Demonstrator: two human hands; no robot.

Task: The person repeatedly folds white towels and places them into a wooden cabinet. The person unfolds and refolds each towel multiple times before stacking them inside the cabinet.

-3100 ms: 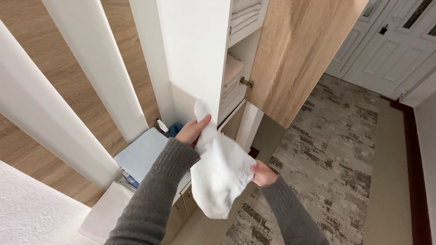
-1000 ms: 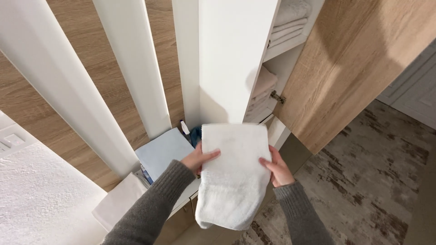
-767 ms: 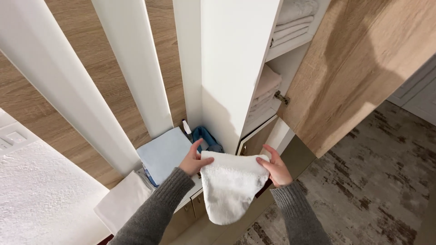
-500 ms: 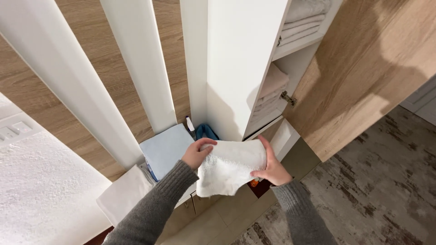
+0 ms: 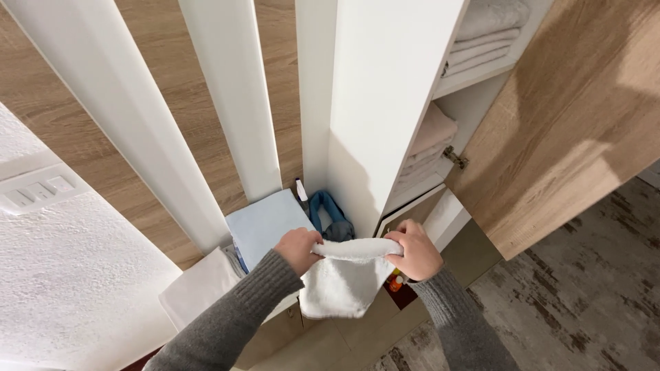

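1. I have the white towel (image 5: 344, 282) held up in front of me, between both hands, in front of the tall white cabinet (image 5: 385, 103).
2. My left hand (image 5: 297, 249) has its grip closed on the towel's left upper edge, fingers curled over the fold.
3. My right hand (image 5: 412, 249) has its grip closed on the right upper edge, at about the same height as the left.
4. The top of the towel runs as a thick folded roll from one hand to the other; the rest hangs below it in a short doubled flap.
5. Both my arms are in grey knit sleeves (image 5: 234, 323) that come up from the bottom of the view.
6. Just behind the towel, low down, lies a light blue folded cloth (image 5: 265, 223) on a surface, with a darker blue bundle (image 5: 330, 216) beside it against the cabinet's side.
7. A white folded cloth (image 5: 196, 292) lies left of my left sleeve, lower than the blue one.
8. The cabinet's wooden door (image 5: 577, 124) stands open to my right; inside, folded towels (image 5: 481, 34) are stacked on the upper shelf and more on the shelf below.
9. A small orange-capped bottle (image 5: 395, 282) shows just under my right hand.
10. White slats (image 5: 227, 96) stand against a wood-panelled wall to the left.
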